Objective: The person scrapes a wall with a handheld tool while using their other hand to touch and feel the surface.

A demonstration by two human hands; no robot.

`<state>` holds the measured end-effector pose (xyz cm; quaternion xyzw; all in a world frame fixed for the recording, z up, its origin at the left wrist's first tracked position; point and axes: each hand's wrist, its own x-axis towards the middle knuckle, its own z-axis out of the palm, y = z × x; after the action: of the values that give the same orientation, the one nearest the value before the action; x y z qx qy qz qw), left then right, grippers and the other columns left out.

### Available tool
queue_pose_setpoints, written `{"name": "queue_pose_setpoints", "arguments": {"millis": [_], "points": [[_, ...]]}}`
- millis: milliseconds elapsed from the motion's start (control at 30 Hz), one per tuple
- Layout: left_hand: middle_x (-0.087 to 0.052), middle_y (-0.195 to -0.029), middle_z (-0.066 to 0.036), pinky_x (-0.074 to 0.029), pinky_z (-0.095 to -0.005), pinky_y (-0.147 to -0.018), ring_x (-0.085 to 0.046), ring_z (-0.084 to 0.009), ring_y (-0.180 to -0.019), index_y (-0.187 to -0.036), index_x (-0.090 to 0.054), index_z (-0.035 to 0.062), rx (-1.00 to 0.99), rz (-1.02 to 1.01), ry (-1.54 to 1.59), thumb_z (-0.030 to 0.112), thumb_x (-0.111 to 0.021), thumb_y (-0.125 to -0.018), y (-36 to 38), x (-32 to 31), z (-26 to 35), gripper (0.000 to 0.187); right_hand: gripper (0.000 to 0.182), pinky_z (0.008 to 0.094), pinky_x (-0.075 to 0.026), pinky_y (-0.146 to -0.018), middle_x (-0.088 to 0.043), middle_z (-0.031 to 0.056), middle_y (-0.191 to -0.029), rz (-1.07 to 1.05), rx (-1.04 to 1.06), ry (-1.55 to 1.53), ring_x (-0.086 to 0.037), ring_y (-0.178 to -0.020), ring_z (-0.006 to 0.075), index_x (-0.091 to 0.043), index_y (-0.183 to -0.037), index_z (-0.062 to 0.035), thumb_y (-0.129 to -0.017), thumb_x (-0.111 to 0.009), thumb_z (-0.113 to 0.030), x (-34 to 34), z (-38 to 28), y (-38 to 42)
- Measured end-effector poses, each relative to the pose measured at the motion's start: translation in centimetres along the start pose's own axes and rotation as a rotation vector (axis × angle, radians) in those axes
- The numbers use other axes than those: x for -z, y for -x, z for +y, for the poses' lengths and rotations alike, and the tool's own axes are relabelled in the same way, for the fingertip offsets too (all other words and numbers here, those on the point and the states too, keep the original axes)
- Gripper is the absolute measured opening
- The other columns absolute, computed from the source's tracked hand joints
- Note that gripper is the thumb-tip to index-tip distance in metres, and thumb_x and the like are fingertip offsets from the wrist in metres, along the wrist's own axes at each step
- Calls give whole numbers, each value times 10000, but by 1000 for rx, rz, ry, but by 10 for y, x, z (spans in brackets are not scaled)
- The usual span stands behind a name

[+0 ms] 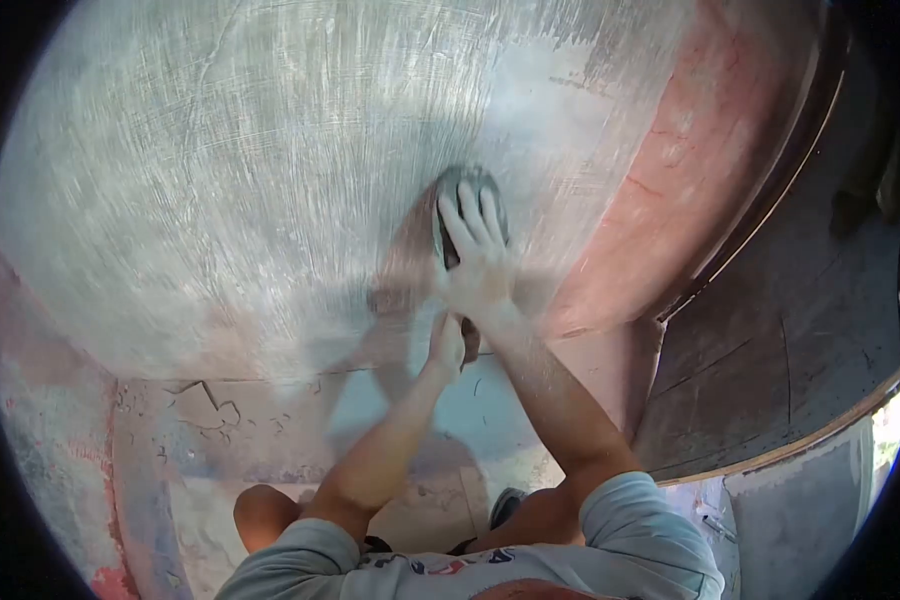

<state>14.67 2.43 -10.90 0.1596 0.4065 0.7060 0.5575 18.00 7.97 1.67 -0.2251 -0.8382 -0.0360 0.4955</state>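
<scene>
A long, dark sanding tool (453,254) with a rounded top lies against a large curved, scratched whitish wall (300,130). My right hand (478,255) presses over its upper part, fingers stretched along the rounded end. Lower down, my left hand (447,345) is closed around the tool's brownish lower end. The hands nearly meet, with the left just below the right. Pale dust coats both hands and forearms. My palms hide much of the tool, so its exact kind cannot be made out.
A reddish band (685,150) borders the whitish wall on the right. Beyond it stands a dark curved panel (770,330) with a brown edge. Below the wall runs a ledge (260,415) with cracked, peeling patches. My bent knees are close beneath my arms.
</scene>
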Motion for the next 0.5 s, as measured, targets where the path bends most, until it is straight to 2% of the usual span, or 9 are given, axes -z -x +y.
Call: {"name": "queue_pose_setpoints", "arguments": {"millis": [67,133,200,267,300,367,400,467,500], "points": [[-376,-511,37,-166,-324,-367,-289,-102,-361,-680,-491,154,-31,-19,-9,468,-425,-1125,3,-5,9,548,738,563,-395,-1193,-516,135,-1619,-41,-38,-1,-441,-1509,428,-643,-1475,-164,-749,-769,-195,-2,1,4],[-399,-510,22,-180,-328,-361,-304,-105,-356,-685,-507,151,-152,-25,-38,479,-425,-1128,2,-25,33,556,728,556,-395,-1197,-516,140,-1618,62,36,58,-450,-1502,426,-645,-1472,-167,-756,-765,-198,14,-2,-39],[-399,-504,19,-194,-330,-353,-309,-111,-349,-697,-515,143,-104,-12,59,498,-443,-1125,-13,-66,87,560,687,540,-414,-1188,-540,143,-1593,182,67,53,-463,-1490,418,-661,-1445,-164,-763,-738,-183,38,-12,-102],[-414,-508,17,-209,-331,-350,-334,-117,-354,-703,-523,139,-286,-180,-79,521,-459,-1119,-5,-94,140,568,686,529,-429,-1177,-546,139,-1586,198,48,24,-463,-1489,410,-650,-1451,-169,-769,-724,-179,55,-15,-146],[-414,-508,17,-209,-331,-350,-334,-117,-354,-703,-523,139,-283,-180,-77,521,-459,-1119,-4,-96,144,568,696,523,-438,-1171,-543,136,-1588,180,27,36,-460,-1491,405,-638,-1463,-176,-773,-723,-182,60,-15,-157],[-419,-517,21,-209,-330,-350,-340,-118,-357,-697,-520,141,-157,-248,-1,530,-474,-1114,-2,-99,147,573,711,540,-453,-1148,-549,131,-1584,198,57,81,-459,-1494,396,-634,-1472,-192,-769,-737,-183,55,-11,-148],[-417,-523,28,-196,-327,-350,-316,-119,-353,-695,-512,145,-177,-191,-8,530,-469,-1116,-7,-91,127,572,706,546,-453,-1145,-554,130,-1580,217,69,51,-459,-1495,391,-641,-1466,-191,-767,-740,-182,49,-9,-133],[-387,-526,42,-175,-325,-351,-286,-111,-351,-696,-500,149,-96,-39,111,536,-442,-1124,-19,-62,72,579,771,600,-439,-1131,-493,99,-1632,79,38,134,-401,-1532,371,-605,-1494,-218,-750,-806,-232,35,-6,-91],[-391,-528,41,-172,-326,-353,-288,-107,-354,-697,-504,149,-44,-102,104,530,-429,-1128,-15,-36,48,579,796,602,-421,-1146,-485,93,-1640,58,58,168,-394,-1539,365,-599,-1504,-217,-738,-814,-233,26,-5,-66]]}}
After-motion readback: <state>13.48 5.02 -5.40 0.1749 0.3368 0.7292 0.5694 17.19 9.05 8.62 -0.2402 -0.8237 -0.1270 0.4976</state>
